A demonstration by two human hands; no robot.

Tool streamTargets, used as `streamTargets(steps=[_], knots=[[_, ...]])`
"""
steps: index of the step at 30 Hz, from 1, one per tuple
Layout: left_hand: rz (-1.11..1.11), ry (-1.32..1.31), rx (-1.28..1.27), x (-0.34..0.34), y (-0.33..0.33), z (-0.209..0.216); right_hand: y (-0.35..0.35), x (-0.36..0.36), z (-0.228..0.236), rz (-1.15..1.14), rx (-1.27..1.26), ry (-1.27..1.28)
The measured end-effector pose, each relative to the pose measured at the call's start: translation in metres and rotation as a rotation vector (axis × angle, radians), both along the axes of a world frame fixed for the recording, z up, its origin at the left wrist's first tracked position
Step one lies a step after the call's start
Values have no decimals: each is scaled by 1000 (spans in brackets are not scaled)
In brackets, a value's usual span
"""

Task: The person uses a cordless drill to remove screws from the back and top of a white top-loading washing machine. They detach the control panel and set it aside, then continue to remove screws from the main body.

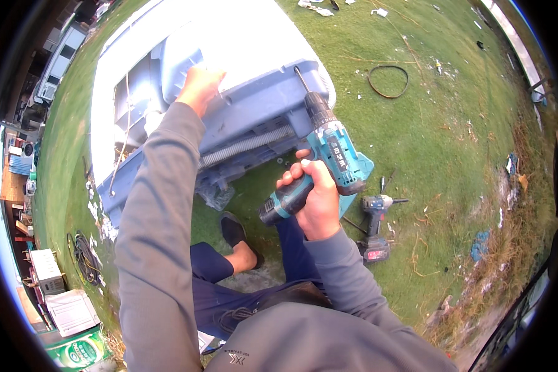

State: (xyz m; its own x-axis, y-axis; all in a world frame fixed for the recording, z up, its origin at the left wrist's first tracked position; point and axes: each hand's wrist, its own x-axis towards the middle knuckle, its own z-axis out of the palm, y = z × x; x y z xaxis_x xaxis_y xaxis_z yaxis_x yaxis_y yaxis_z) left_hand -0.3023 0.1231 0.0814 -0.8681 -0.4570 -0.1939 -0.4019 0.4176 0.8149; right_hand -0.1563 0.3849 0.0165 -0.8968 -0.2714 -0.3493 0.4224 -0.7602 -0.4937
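One teal cordless drill sits right of centre over the grass, its long axis slanting from the chuck end near 11 o'clock to the rounded rear near 5. The slim bit points to 11 o'clock, its tip at a dark hole near the corner of a bluish-grey appliance casing; its depth is hidden. The drill's handle runs toward 8 o'clock, ending in a dark base. Pale lettering marks a dark panel on its side.

The right hand wraps the handle, fingers curled round it, forearm angled toward 11 o'clock. At 10 o'clock from the drill, the left hand rests on the casing; whether it pinches the edge I cannot tell. That forearm reaches toward 12.

A second drill lies at 5 o'clock on the grass, a red label on its battery.
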Motion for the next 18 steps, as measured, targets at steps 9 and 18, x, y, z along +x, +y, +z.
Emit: streamTargets(steps=[9,18], knots=[[-38,-59,168,3,-15,0,104,56,-52,5,601,286],[-188,-72,-175,9,-33,-10,268,199,-156,468,1620,581]])
